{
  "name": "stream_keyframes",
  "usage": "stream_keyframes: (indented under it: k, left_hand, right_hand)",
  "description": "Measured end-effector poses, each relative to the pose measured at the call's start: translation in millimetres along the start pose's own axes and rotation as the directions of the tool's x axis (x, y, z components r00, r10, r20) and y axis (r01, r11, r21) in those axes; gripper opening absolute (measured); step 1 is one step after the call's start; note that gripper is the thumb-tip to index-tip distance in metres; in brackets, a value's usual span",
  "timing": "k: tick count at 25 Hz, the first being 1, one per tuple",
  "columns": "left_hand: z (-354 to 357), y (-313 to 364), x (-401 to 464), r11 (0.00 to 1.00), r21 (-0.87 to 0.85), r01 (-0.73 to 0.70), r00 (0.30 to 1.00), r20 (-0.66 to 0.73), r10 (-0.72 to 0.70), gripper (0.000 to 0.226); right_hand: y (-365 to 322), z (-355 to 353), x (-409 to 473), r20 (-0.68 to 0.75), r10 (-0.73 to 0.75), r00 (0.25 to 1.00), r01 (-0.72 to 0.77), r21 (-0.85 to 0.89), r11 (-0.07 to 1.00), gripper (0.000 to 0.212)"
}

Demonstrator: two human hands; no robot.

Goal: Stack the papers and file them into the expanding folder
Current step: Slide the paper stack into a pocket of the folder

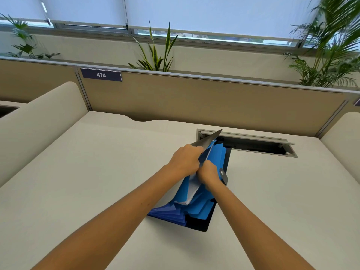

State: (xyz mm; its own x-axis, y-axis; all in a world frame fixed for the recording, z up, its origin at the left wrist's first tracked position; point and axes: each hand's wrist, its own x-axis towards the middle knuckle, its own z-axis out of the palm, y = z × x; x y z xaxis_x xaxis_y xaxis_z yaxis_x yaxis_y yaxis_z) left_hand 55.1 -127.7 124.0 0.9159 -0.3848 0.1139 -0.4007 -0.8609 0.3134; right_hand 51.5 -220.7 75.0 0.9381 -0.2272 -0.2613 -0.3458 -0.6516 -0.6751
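Note:
A blue expanding folder [196, 209] lies open on the cream desk [87, 182], its pleats fanned at the near end and its black flap under it. A stack of white papers [192, 187] stands in one of its pockets, between blue dividers. My left hand [185, 158] grips the top of the papers and a grey sheet edge that points up and away. My right hand [209, 173] is closed on the papers' edge right beside the left hand. The lower part of the papers is hidden in the pocket.
An open cable tray [253, 145] with a raised lid is set into the desk just behind the folder. Beige partition panels [194, 96] wall in the back and both sides. Plants stand behind the partition.

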Motion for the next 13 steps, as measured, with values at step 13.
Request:
stream_keyframes:
  k: [13]
  left_hand:
    - [4,-4,3,0.984,-0.153,0.088,0.994,-0.055,-0.098,0.024]
  right_hand:
    - [24,-22,-39,-0.5,-0.44,0.746,0.264,-0.384,0.885,0.043]
